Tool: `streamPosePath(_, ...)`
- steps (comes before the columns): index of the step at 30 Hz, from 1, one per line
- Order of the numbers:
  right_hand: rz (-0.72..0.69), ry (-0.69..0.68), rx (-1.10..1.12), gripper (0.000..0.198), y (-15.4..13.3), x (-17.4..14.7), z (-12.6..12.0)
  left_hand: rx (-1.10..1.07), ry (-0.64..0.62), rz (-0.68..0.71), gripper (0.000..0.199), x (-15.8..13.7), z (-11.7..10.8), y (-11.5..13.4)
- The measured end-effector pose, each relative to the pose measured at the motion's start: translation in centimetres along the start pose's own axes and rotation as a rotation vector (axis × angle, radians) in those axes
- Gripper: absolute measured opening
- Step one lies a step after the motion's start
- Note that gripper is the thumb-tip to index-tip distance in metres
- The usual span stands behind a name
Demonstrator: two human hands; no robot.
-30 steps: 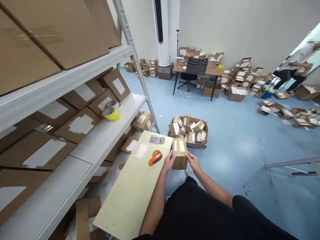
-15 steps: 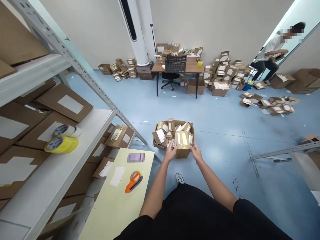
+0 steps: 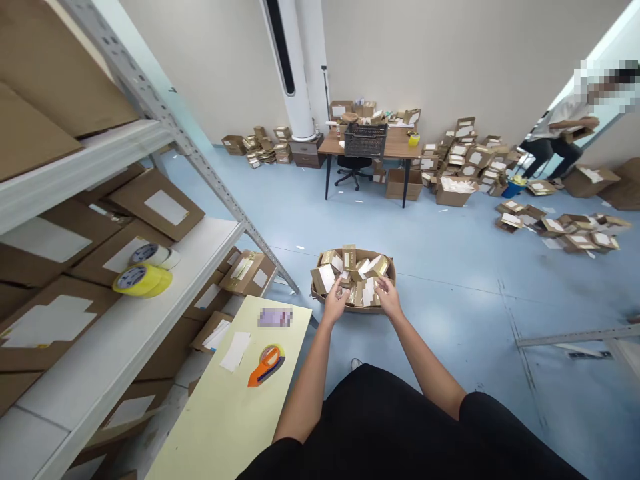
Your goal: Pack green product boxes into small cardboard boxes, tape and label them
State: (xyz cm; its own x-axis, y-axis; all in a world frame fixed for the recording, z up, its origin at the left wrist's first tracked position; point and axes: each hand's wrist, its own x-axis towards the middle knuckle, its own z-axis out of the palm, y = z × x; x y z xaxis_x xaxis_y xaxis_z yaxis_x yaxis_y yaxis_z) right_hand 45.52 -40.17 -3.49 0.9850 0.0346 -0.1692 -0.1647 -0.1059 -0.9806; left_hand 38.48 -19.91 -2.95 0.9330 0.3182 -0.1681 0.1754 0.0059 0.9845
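Observation:
A large open carton filled with several small taped cardboard boxes stands on the floor in front of me. Over its near left part is my left hand, fingers apart and holding nothing. My right hand is at the near right side, fingers spread, also without a hold. Between the two hands a small cardboard box with a white label lies among the others in the carton. Whether the right fingertips brush that box I cannot tell.
At my left stands a pale yellow table with an orange tape dispenser and white paper. Metal shelving holds cartons and tape rolls. A desk and box piles line the far wall; a person sits at right.
The cardboard box that was between both my hands has been let go into the carton. My hands are now apart from it, and the view has shifted slightly.

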Motion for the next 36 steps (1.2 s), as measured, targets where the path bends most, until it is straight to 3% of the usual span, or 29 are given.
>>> streamPosePath(4, -0.087, -0.123, -0.044, 0.064, -1.6, -1.9, 4.1, -0.048, 0.067, 0.062, 0.076, -2.6, -2.6, 0.8)
streamPosePath(9, -0.158, -0.335, -0.070, 0.069, -3.1, -6.3, 10.5, -0.029, 0.211, 0.098, 0.071, -8.0, -7.8, 1.3)
streamPosePath(16, -0.234, -0.642, -0.109, 0.067, -3.7, -16.1, 20.5, -0.034, 0.497, 0.096, 0.064, -19.2, -18.1, 0.3)
streamPosePath(23, -0.300, -0.924, -0.138, 0.058, -1.4, -26.7, 29.3, -0.068, 0.808, 0.081, 0.056, -30.8, -26.5, -2.9)
streamPosePath(26, -0.345, -0.998, -0.184, 0.053, -0.1, -29.1, 31.1, -0.073, 0.880, 0.045, 0.055, -34.1, -28.3, -4.9)
streamPosePath(29, -0.370, -1.023, -0.265, 0.053, 1.2, -29.3, 31.8, -0.098, 0.947, -0.012, 0.056, -35.8, -28.8, -6.8)
streamPosePath(36, -0.314, -1.009, -0.503, 0.058, 5.9, -25.2, 31.3, -0.119, 1.016, -0.115, 0.057, -36.6, -26.1, -8.8)
